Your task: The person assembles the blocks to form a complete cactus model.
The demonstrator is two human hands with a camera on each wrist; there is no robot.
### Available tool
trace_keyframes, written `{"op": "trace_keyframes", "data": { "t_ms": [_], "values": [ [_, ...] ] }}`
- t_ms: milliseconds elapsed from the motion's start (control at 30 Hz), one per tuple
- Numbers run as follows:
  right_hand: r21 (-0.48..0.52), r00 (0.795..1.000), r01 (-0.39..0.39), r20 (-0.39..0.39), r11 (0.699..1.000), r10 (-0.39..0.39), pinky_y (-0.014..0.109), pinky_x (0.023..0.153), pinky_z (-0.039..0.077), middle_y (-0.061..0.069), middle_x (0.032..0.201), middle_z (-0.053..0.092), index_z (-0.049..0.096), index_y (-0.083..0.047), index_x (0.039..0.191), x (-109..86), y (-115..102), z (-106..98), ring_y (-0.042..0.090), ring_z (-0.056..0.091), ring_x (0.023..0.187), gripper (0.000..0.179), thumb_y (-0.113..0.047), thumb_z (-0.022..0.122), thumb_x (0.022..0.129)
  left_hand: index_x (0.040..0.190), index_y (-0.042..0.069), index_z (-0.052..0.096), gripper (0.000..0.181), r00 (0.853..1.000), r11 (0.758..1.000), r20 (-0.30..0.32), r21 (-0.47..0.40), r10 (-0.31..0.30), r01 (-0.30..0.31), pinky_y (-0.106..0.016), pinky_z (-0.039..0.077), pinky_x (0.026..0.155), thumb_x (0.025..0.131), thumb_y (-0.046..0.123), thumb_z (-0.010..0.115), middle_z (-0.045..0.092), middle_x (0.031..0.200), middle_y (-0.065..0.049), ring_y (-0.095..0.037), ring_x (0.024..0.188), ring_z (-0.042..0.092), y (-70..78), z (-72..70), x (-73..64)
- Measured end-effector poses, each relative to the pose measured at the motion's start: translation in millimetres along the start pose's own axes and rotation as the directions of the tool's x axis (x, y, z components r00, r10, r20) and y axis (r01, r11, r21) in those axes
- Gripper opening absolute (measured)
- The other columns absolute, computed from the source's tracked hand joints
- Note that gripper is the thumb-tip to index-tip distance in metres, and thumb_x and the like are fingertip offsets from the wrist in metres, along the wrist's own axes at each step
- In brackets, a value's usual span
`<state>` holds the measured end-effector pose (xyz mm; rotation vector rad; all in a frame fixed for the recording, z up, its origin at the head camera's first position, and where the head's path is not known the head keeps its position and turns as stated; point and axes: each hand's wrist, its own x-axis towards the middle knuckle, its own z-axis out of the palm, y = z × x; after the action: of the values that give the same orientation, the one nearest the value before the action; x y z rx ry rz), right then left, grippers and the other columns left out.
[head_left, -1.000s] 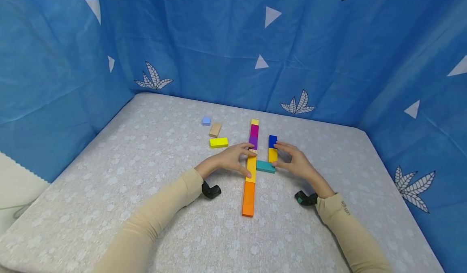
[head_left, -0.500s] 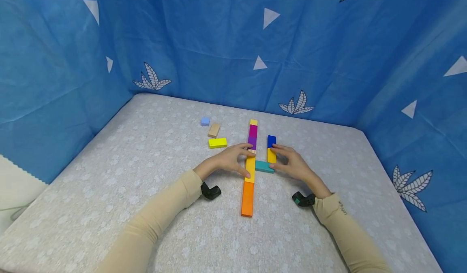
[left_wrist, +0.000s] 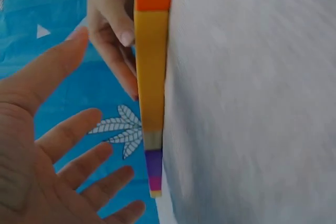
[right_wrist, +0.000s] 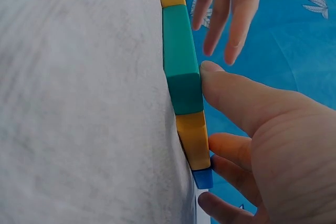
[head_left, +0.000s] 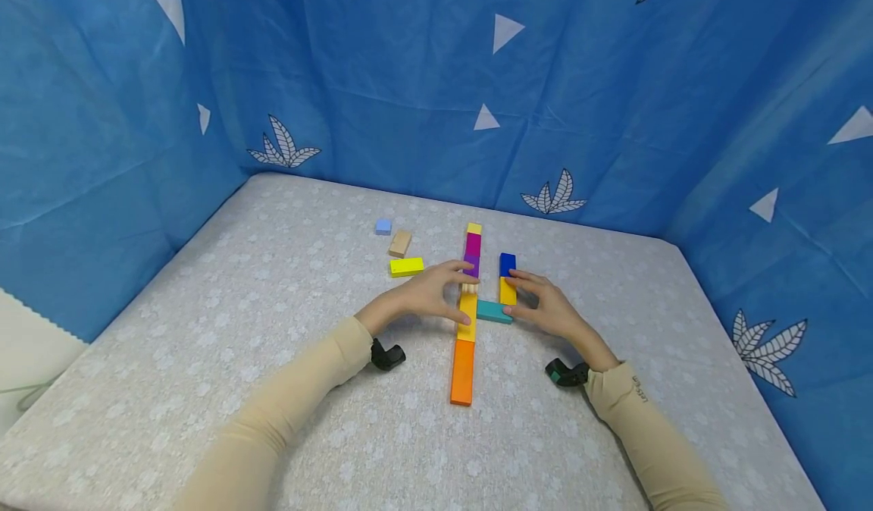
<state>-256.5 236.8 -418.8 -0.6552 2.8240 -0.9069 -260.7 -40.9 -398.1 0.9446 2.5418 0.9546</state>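
My left hand hovers over a straight row of blocks, its fingers spread. In the left wrist view, a gap shows between this hand and the row. The row runs from an orange block through an amber block, a small plain wooden piece and a purple block to a magenta block and a pale yellow block. My right hand touches the teal block with its thumb; its fingers rest at the yellow block and the blue block.
Left of the row lie a bright yellow block, a plain wooden block and a small light blue block. A patterned grey cloth covers the table. Blue curtains hang behind and at the sides.
My left hand has risen slightly off the row and shifted a little left, showing more of the small wooden piece. My right hand stays nearly still; the blocks keep their places.
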Motion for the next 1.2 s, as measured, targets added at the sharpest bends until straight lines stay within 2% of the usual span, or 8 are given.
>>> {"op": "trace_keyframes", "data": {
  "t_ms": [100, 233, 400, 533, 700, 933, 1200],
  "values": [
    [-0.002, 1.000, 0.001, 0.001, 1.000, -0.001, 0.065, 0.112, 0.028, 0.017, 0.154, 0.039, 0.052, -0.005, 0.141, 0.3, 0.2, 0.8, 0.042, 0.033, 0.141, 0.064, -0.032, 0.074, 0.087, 0.141, 0.016, 0.054, 0.073, 0.999, 1.000, -0.032, -0.008, 0.004, -0.004, -0.055, 0.029, 0.116, 0.078, 0.039, 0.081, 0.034, 0.158, -0.006, -0.030, 0.146, 0.030, 0.0, -6.8, -6.0],
    [-0.011, 1.000, 0.006, 0.005, 1.000, -0.005, 0.063, 0.113, 0.029, 0.016, 0.154, 0.039, 0.052, -0.005, 0.141, 0.5, 1.3, 2.0, 0.041, 0.033, 0.141, 0.064, -0.032, 0.074, 0.087, 0.142, 0.015, 0.053, 0.073, 0.994, 0.999, -0.110, -0.035, -0.011, 0.007, -0.055, 0.032, 0.114, 0.079, 0.034, 0.082, 0.039, 0.154, -0.007, -0.030, 0.142, 0.035, -8.3, -18.5, -17.4],
    [-0.010, 1.000, 0.017, -0.001, 1.000, -0.017, 0.063, 0.113, 0.029, 0.017, 0.154, 0.039, 0.052, -0.005, 0.141, -1.1, 0.6, 1.0, 0.041, 0.033, 0.141, 0.064, -0.030, 0.074, 0.087, 0.145, 0.016, 0.048, 0.077, 0.969, 0.995, -0.239, -0.091, -0.062, 0.042, -0.054, 0.038, 0.109, 0.077, 0.028, 0.084, 0.045, 0.148, -0.010, -0.031, 0.132, 0.046, -30.0, -35.3, -32.3],
    [-0.005, 1.000, 0.009, 0.001, 1.000, -0.009, 0.063, 0.113, 0.028, 0.017, 0.154, 0.039, 0.052, -0.004, 0.141, -2.2, -0.3, -0.1, 0.041, 0.033, 0.141, 0.064, -0.030, 0.074, 0.087, 0.147, 0.015, 0.043, 0.082, 0.946, 0.989, -0.299, -0.122, -0.120, 0.087, -0.051, 0.044, 0.103, 0.077, 0.024, 0.084, 0.049, 0.142, -0.015, -0.032, 0.122, 0.052, -47.0, -46.2, -39.7],
    [-0.003, 1.000, -0.006, 0.006, 1.000, 0.006, 0.063, 0.113, 0.028, 0.016, 0.154, 0.038, 0.051, -0.005, 0.142, -2.5, -0.9, 0.2, 0.042, 0.033, 0.141, 0.064, -0.031, 0.074, 0.087, 0.145, 0.012, 0.045, 0.080, 0.920, 0.977, -0.334, -0.130, -0.204, 0.170, -0.050, 0.045, 0.097, 0.076, 0.022, 0.085, 0.051, 0.138, -0.016, -0.032, 0.116, 0.054, -57.4, -51.0, -44.1],
    [0.003, 1.000, 0.006, 0.007, 1.000, -0.006, 0.063, 0.113, 0.028, 0.016, 0.154, 0.038, 0.051, -0.005, 0.142, -1.4, 0.5, 1.3, 0.041, 0.033, 0.141, 0.064, -0.031, 0.073, 0.088, 0.135, 0.006, 0.052, 0.070, 0.894, 0.961, -0.353, -0.118, -0.275, 0.249, -0.045, 0.049, 0.093, 0.076, 0.022, 0.085, 0.054, 0.131, -0.016, -0.032, 0.108, 0.057, -70.3, -45.4, -44.3],
    [0.001, 1.000, 0.006, 0.005, 1.000, -0.006, 0.063, 0.112, 0.029, 0.016, 0.155, 0.038, 0.051, -0.005, 0.142, -1.8, 2.3, 1.8, 0.041, 0.032, 0.142, 0.064, -0.032, 0.073, 0.088, 0.126, 0.003, 0.057, 0.058, 0.880, 0.955, -0.370, -0.139, -0.297, 0.264, -0.041, 0.050, 0.091, 0.077, 0.018, 0.083, 0.057, 0.126, -0.015, -0.028, 0.103, 0.057, -79.7, -38.2, -42.2]
  ]
}}
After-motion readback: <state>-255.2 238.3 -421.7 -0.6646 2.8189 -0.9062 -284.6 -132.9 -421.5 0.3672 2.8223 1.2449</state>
